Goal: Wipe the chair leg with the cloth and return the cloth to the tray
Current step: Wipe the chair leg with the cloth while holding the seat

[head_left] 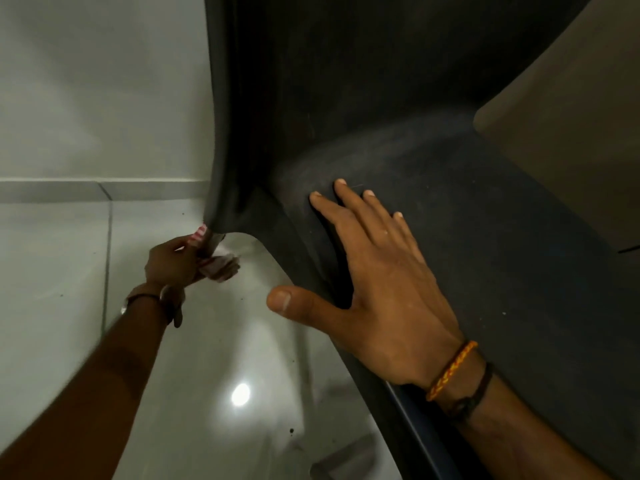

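Observation:
A dark plastic chair fills the right and upper part of the head view. Below its left edge, part of the chair leg shows, wrapped by a pink-and-white striped cloth. My left hand is closed on that cloth and presses it around the leg. Flat on the chair's dusty seat lies my right hand, fingers spread, thumb hanging over the seat's edge. The tray is not in view.
A glossy light tiled floor spreads below, with a lamp's reflection. A pale wall with a grey skirting strip stands behind. A brownish surface rises at the upper right beside the chair.

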Demonstrator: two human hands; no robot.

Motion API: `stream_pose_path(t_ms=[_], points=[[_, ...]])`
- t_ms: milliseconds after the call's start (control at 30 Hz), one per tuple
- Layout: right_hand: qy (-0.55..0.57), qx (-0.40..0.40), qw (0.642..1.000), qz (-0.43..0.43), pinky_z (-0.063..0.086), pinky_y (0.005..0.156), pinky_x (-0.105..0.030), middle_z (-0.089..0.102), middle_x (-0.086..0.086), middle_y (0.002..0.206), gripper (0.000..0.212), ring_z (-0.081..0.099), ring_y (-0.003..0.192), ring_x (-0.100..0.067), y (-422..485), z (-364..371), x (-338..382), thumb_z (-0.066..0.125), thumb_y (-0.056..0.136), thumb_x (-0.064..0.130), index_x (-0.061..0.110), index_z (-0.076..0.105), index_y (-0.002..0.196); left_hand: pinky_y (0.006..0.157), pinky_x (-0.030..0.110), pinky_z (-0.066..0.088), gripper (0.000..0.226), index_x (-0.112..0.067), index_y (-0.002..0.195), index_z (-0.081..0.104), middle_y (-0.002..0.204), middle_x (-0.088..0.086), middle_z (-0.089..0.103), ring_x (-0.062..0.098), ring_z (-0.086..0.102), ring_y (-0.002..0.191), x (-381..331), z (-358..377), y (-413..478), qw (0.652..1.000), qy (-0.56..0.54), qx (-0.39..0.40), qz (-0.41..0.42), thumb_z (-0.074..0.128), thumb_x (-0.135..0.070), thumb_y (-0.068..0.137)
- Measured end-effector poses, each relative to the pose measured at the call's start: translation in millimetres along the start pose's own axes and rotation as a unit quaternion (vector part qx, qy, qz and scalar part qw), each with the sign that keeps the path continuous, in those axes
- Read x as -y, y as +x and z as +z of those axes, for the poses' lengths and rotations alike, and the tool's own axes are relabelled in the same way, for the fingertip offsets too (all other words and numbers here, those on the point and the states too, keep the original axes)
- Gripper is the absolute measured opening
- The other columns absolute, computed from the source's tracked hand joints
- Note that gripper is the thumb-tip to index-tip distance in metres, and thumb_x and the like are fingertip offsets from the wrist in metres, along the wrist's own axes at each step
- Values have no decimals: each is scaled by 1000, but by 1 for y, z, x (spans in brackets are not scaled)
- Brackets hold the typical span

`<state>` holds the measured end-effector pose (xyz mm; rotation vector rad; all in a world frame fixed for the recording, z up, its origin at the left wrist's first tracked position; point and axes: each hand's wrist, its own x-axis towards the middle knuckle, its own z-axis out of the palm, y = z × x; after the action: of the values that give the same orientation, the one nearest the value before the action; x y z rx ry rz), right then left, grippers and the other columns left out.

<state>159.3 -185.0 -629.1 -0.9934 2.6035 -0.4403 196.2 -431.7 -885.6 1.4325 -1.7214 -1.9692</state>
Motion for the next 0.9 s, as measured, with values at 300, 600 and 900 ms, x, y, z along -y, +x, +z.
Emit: stream_pose_path(t_ms=[300,600,900], points=[[-7,-5,1000,-6,-3,133,-50,0,15,178,113,-9,163,-9,1,2,-4,29,70,100,42,14,166,76,30,66,31,-20,128,72,115,4,78,16,77,98,-98,-20,-137,982,-94,-1,166,67,-23,98],[-12,-9,1000,-18,-5,132,-52,3,7,179,114,-5,164,-18,4,4,-9,29,72,102,39,15,166,64,25,64,21,-33,104,75,87,-5,82,13,80,81,-82,-46,-140,993,-32,13,113,73,-43,86],[-38,42,998,1,-4,131,-56,-6,3,179,113,-10,164,-28,-3,-16,-4,36,78,99,35,9,168,76,51,64,10,-24,95,79,95,18,80,38,78,84,-141,-130,-189,991,43,-115,54,73,-31,96]])
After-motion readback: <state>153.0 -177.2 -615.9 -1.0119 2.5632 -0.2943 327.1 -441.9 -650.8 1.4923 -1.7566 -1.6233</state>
